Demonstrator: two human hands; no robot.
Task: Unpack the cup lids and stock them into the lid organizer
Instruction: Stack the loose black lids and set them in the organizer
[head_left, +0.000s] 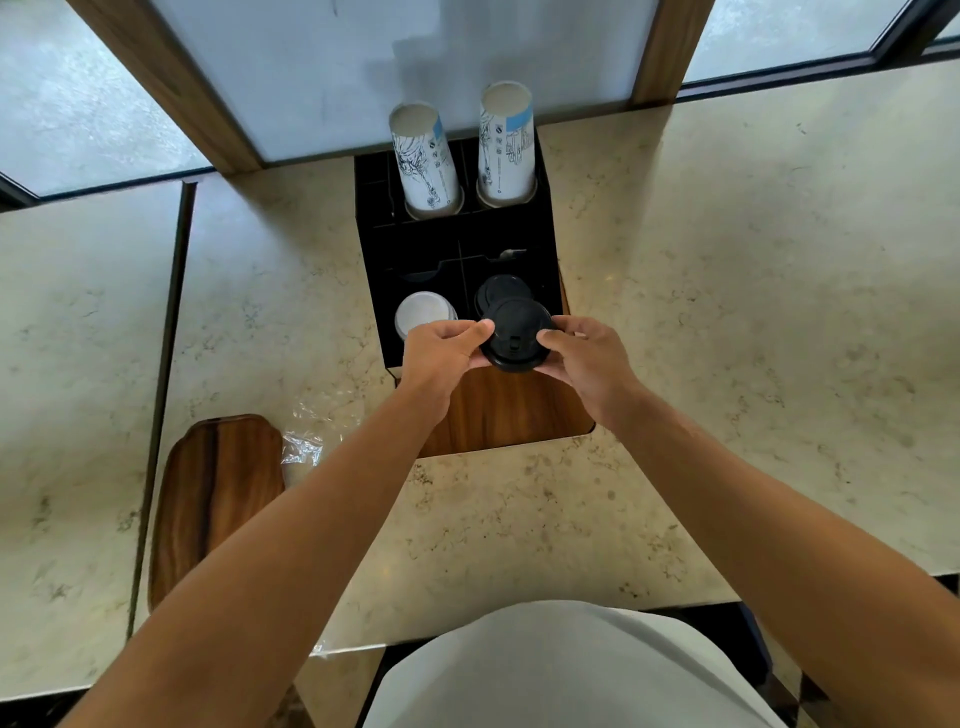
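A black lid organizer (543, 228) stands on the marble counter, with two stacks of printed paper cups (427, 156) in its rear slots. Its front left slot holds white lids (423, 310); the front right slot holds black lids (493, 293). Both hands grip a small stack of black lids (514, 335) just above the front right slot. My left hand (439, 353) pinches its left rim, and my right hand (579, 353) pinches its right rim.
A wooden board (498, 410) lies under the organizer's front. A second wooden tray (215, 493) sits at the left near the counter's edge, with crumpled clear plastic wrap (306, 441) beside it. Frosted window panels rise behind the counter.
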